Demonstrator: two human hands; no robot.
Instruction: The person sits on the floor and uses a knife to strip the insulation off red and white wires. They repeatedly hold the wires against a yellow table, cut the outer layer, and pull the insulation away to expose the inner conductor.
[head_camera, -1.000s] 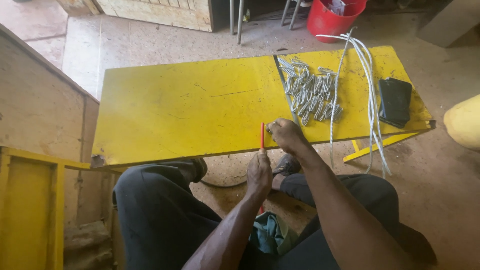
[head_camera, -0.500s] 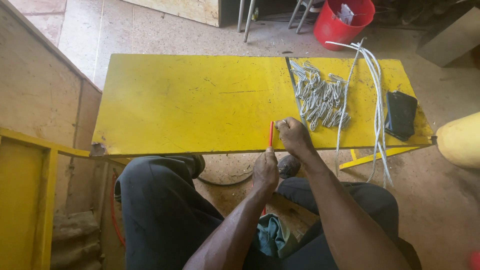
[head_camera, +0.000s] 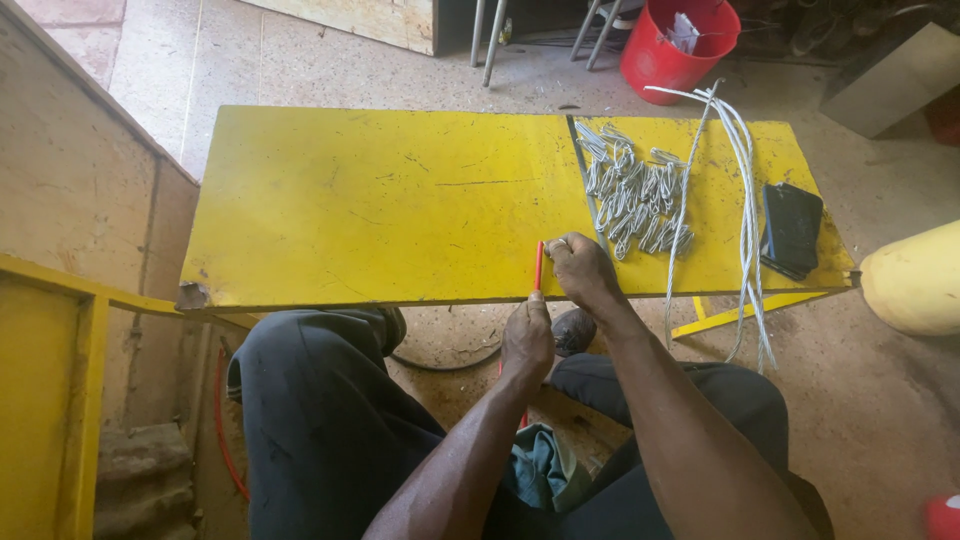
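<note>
A yellow tabletop (head_camera: 380, 205), scratched and chipped at its near left corner, stands on a pale concrete floor (head_camera: 320, 60). At the tabletop's near edge, the right hand (head_camera: 583, 270) is clenched around the upper part of a thin red rod (head_camera: 539, 266), which stands upright against that edge. The left hand (head_camera: 527, 340), just below the tabletop's edge, is closed on the same rod lower down.

On the tabletop's right part lies a heap of bent wire pieces (head_camera: 632, 195); beside it, long white wires (head_camera: 745, 200) run across the tabletop and hang over its near edge. A black pouch (head_camera: 791, 230) lies near the right end. The left two thirds of the tabletop are bare.

Beyond the tabletop's far edge stands a red bucket (head_camera: 678, 45). A yellow frame (head_camera: 50, 400) stands left of the tabletop.
</note>
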